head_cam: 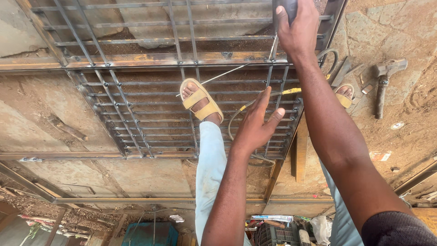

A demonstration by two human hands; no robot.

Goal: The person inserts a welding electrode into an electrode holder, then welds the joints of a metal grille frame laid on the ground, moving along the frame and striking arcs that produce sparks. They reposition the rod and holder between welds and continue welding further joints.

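Our right hand [298, 27] clenches a dark handle [286, 7]; the left hand [257, 127], released, hovers nearer the steel grille [136, 105] below it.

One steel window grille [150, 91] lies on the ground. On and beside it stand two feet in two tan sandals [200, 100]. Above it are two bare hands. Right of the grille lies one hammer [384, 82], and across it one thin welding rod [223, 75].

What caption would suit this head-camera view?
Standing on a metal grille in tan sandals, a person grips a dark tool in the right hand, left hand spread open.
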